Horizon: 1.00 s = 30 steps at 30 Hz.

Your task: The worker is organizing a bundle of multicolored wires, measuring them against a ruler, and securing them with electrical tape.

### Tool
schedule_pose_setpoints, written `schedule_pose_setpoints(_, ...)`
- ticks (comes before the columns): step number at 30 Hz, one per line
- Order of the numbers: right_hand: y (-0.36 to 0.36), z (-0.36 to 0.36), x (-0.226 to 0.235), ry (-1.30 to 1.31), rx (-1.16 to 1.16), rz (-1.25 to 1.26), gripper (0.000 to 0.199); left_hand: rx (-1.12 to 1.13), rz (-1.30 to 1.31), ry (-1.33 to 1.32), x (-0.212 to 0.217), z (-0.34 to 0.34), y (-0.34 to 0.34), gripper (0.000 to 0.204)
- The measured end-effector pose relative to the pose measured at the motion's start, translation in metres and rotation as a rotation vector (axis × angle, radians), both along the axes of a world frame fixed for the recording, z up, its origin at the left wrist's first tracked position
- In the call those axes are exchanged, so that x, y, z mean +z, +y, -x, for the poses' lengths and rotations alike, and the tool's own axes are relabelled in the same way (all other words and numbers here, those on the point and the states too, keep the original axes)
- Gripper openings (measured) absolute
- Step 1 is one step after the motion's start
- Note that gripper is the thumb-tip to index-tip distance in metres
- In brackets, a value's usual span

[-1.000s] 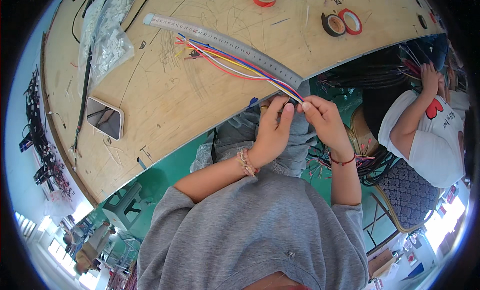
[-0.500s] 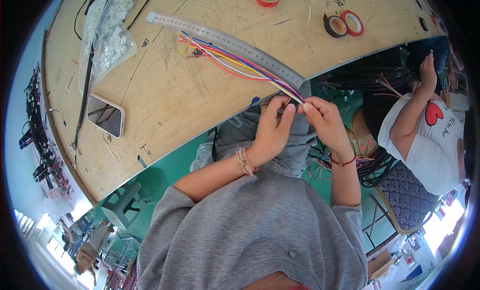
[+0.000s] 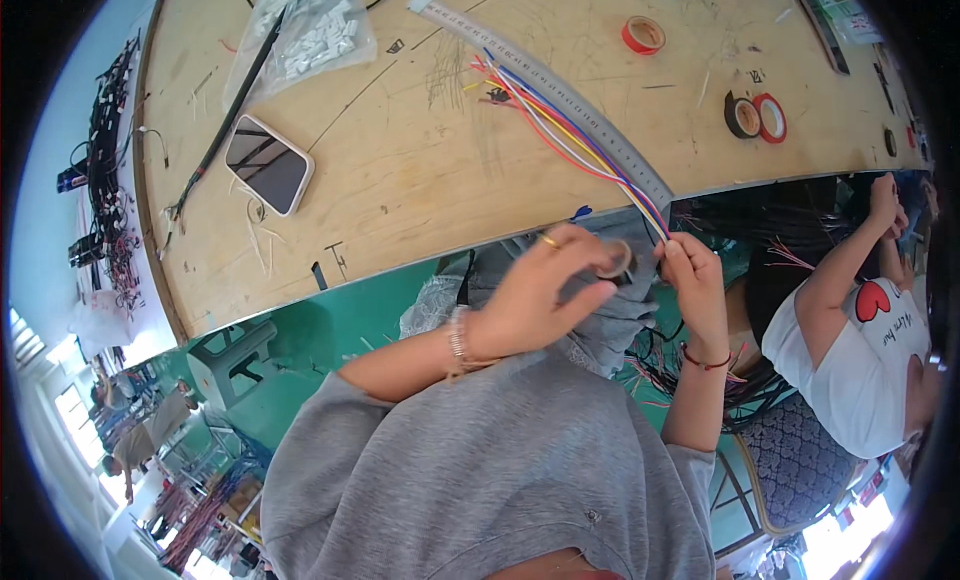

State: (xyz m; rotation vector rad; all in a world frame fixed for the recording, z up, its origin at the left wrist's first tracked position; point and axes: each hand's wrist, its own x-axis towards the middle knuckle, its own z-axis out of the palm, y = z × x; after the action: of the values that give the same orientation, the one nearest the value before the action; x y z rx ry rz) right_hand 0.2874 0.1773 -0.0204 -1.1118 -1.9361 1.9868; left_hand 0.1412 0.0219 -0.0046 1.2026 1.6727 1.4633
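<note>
My right hand (image 3: 693, 273) pinches a bundle of coloured wires (image 3: 600, 160) just off the table's front edge. The strands are red, white, yellow and blue, and their loose ends fan out to the upper left on the table. A steel ruler (image 3: 560, 87) lies along the bundle's far side. My left hand (image 3: 543, 292), slightly blurred, is closed loosely around a small roll of tape (image 3: 618, 263) with a tan core and a dark outside. It sits left of the right hand, apart from the wires; the fingers partly cover the roll.
On the wooden table (image 3: 400, 180) are a phone (image 3: 268, 165), a bag of white connectors (image 3: 325, 40), a black cable (image 3: 235, 105), a red tape roll (image 3: 643, 36), and black and red rolls (image 3: 742, 118). At right, another person (image 3: 850, 350) sits near dark cable bundles.
My left hand has come away from the wires to the left, and a tape roll now shows at its fingers. The right hand keeps its pinch. The view has shifted.
</note>
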Motion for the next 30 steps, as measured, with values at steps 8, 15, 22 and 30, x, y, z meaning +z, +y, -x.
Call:
schedule_pose_setpoints(8,-0.002,-0.004,0.003,-0.014,-0.005,-0.019,0.020,0.669,0.187,0.966,0.025,0.104,-0.014,0.026)
schedule_pose_setpoints(15,-0.008,-0.001,0.006,-0.036,0.012,-0.044,0.020,-0.326,0.114,0.432,0.024,0.048,0.012,0.012)
schedule_pose_setpoints(22,-0.011,0.000,0.013,-0.025,0.006,-0.077,0.019,-0.092,0.267,-0.679,-0.025,-0.025,0.038,0.028)
schedule_pose_setpoints(30,-0.007,0.003,0.014,-0.011,0.044,-0.079,0.019,-0.111,0.169,-1.049,-0.029,-0.019,0.055,0.029)
